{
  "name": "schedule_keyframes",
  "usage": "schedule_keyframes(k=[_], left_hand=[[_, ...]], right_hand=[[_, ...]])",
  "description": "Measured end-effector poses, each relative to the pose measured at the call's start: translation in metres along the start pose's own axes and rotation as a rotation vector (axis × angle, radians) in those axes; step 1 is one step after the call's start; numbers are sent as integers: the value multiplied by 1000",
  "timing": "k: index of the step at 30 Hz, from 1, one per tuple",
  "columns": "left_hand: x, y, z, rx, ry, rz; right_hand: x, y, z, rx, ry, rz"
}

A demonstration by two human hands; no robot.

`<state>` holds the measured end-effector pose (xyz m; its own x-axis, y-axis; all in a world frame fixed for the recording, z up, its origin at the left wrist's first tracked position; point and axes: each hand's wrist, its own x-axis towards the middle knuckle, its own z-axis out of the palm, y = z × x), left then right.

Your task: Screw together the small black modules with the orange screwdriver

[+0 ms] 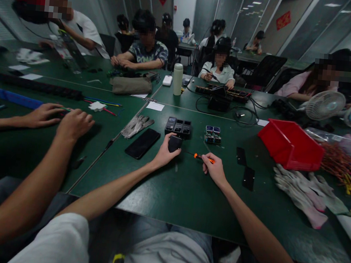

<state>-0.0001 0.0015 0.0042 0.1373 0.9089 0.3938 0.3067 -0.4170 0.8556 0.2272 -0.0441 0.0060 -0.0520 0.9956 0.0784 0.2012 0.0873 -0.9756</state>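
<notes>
My left hand [164,152] grips a small black box-shaped device [174,144] above the green table, thumb and fingers on its sides. In my right hand [214,168] is a screwdriver [204,157] with an orange and black handle, its thin shaft pointing left toward the device. Whether the tip touches the device I cannot tell. Just behind my left hand stand several similar black devices [178,126] in a row. Small circuit boards [212,134] with screens sit behind my right hand. Two flat black plates [244,168] lie to the right.
A black phone [143,143] and grey gloves [138,126] lie left of my hands. On the right are a red bin [290,145], more gloves [307,192] and bundled wires [343,164]. A neighbour's hands [71,123] work at the left; a green bottle [177,79] stands farther back.
</notes>
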Motion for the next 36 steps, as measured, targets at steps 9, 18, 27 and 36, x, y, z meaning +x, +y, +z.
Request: schedule_keyframes(k=[9, 18, 27, 36], left_hand=[[-1, 0, -1, 0, -1, 1], [-2, 0, 0, 1, -4, 13], [-1, -1, 1, 12, 3, -3], [-2, -1, 1, 0, 1, 2]], right_hand=[[-2, -3, -2, -52, -12, -1], [-1, -5, -1, -16, 28, -92], [-2, -5, -1, -88, 74, -125], [-3, -7, 0, 6, 9, -40]])
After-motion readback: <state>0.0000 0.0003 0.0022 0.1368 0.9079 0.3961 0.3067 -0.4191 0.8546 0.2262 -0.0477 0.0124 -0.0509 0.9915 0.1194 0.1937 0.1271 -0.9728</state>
